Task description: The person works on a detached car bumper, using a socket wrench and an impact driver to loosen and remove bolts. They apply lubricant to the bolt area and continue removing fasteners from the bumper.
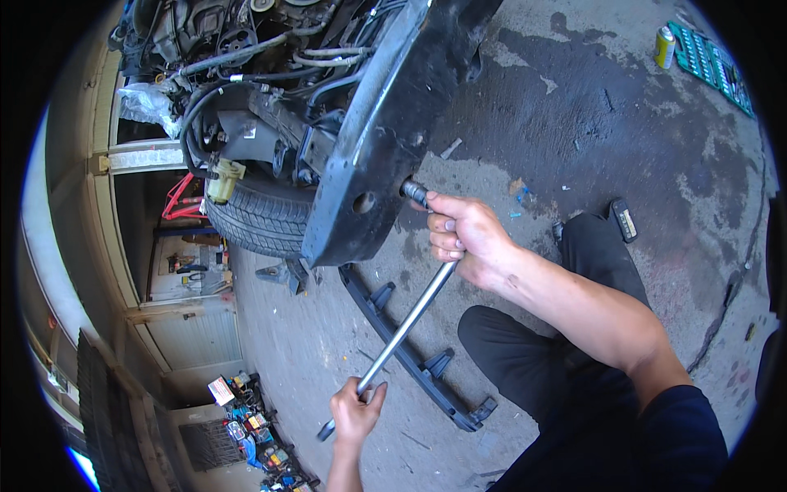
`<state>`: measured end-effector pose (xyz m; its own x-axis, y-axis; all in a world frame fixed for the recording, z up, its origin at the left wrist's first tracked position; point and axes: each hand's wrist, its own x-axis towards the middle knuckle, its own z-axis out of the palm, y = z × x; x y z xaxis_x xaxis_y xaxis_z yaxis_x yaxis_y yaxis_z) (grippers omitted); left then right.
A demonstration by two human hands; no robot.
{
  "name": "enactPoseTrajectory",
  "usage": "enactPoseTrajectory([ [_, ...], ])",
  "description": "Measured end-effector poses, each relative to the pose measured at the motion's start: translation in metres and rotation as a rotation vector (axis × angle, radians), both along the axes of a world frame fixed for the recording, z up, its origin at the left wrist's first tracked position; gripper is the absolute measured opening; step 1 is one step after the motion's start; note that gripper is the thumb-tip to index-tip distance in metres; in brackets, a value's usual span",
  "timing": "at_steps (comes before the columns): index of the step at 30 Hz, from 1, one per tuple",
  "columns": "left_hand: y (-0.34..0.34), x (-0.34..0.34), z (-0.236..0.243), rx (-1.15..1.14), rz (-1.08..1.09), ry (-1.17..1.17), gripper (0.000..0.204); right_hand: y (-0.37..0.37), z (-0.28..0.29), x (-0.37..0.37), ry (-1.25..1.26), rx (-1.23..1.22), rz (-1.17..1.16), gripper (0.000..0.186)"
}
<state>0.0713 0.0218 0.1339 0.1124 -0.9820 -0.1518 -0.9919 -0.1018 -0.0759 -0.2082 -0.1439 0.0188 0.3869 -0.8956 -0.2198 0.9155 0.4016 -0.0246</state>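
Note:
My right hand (pixel 467 234) is closed round the upper end of a long steel wrench bar (pixel 422 299), by a dark socket (pixel 415 192) set at a hole in the black steel beam (pixel 348 176) across the vehicle's exposed front. My left hand (pixel 357 410) grips the bar near its lower end, thumb partly raised. Above and left of the beam are hoses, engine parts, a pale plastic reservoir (pixel 223 182) and a tyre (pixel 262 221).
A dark bracketed trim strip (pixel 422 381) lies on the concrete floor below the beam. A teal socket case (pixel 713 70), yellow spray can (pixel 664 47) and black rectangular object (pixel 622 219) are to the right. A pile of assorted items (pixel 254 430) sits lower left.

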Motion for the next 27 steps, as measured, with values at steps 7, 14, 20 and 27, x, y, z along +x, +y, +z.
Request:
enactPoseTrajectory([
  [7, 0.009, 0.096, 0.046, 0.366, -0.207, 0.078, 0.035, -0.006, -0.005, -0.009, 0.000, -0.064, 0.169, 0.033],
  [14, 0.017, 0.162, 0.038, 0.670, -0.008, 0.094, 0.041, -0.031, 0.017, -0.024, 0.414, -0.065, 0.376, 0.035],
  [20, 0.034, 0.205, 0.004, 0.535, -0.192, 0.305, 0.033, -0.029, 0.030, -0.016, 0.599, -0.013, 0.322, 0.031],
  [27, 0.071, 0.293, -0.130, 0.750, 0.392, 1.035, 0.035, -0.027, 0.032, -0.010, 0.673, 0.019, 0.248, 0.030],
])
